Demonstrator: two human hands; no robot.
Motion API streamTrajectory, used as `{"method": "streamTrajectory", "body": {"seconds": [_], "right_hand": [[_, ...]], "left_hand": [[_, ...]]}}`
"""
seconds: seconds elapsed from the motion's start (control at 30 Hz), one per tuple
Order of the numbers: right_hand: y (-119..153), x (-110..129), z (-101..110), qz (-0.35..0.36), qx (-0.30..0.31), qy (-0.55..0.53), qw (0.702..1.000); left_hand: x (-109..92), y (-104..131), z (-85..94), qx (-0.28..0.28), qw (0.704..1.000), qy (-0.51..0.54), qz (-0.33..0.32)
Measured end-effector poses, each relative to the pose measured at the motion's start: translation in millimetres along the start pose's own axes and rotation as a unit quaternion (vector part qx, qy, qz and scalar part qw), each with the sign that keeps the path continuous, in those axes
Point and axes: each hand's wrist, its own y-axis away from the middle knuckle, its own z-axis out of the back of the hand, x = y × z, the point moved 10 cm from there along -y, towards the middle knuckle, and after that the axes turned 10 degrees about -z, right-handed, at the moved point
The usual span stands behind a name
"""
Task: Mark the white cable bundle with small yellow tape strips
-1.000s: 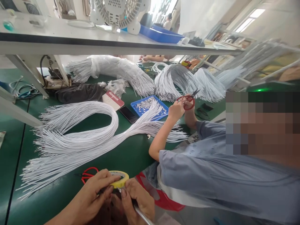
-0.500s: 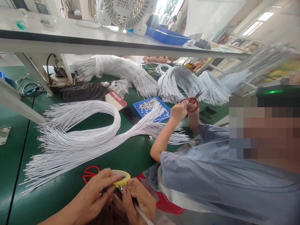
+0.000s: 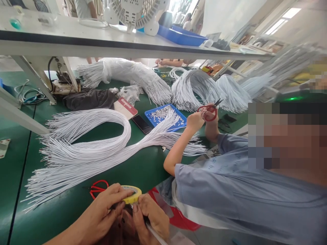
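My left hand (image 3: 108, 204) is closed on a roll of yellow tape (image 3: 136, 197), with the thumb below and the fingers over its top. Against the right side of the roll, my right hand (image 3: 155, 217) is closed around a white cable (image 3: 155, 234) that runs down out of view. The front end of the cable, between my fingers, is mostly hidden. Red-handled scissors (image 3: 98, 188) lie on the green table just beyond my left hand. Long bundles of white cables (image 3: 102, 148) stretch across the table past them.
To my right a co-worker in a blue shirt (image 3: 217, 190) holds red-handled scissors (image 3: 211, 112). A blue tray (image 3: 153, 119) of small metal parts, a phone (image 3: 141, 124) and a dark cloth (image 3: 88, 99) lie further back. Above runs a white shelf (image 3: 76, 42) carrying a fan (image 3: 135, 13).
The metal tip seen between my hands at the tape is now mostly covered. My hands have barely moved. A person has come into view behind the shelf.
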Motion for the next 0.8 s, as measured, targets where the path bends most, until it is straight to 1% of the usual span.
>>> {"method": "streamTrajectory", "body": {"seconds": [0.17, 0.33, 0.53, 0.63, 0.8], "right_hand": [[1.5, -2.5, 1.6, -0.003, -0.005, -0.015, 1.000], [0.4, 2.7, -1.5, 0.017, 0.012, -0.008, 1.000], [2.9, -3.0, 1.5, -0.008, -0.002, -0.016, 1.000], [4.1, -3.6, 3.3, -0.013, -0.010, -0.013, 1.000], [1.0, 6.0, 2.6, 0.013, 0.005, -0.002, 1.000]], "left_hand": [[-0.2, 0.8, 1.3, -0.007, 1.000, -0.009, -0.006], [1.1, 0.9, 0.7, -0.006, 1.000, -0.017, -0.011], [-0.4, 1.2, 1.2, -0.008, 0.999, -0.031, -0.020], [0.8, 0.7, -0.3, -0.001, 1.000, -0.029, -0.012], [1.5, 0.1, -2.8, 0.005, 1.000, -0.023, -0.012]]}}
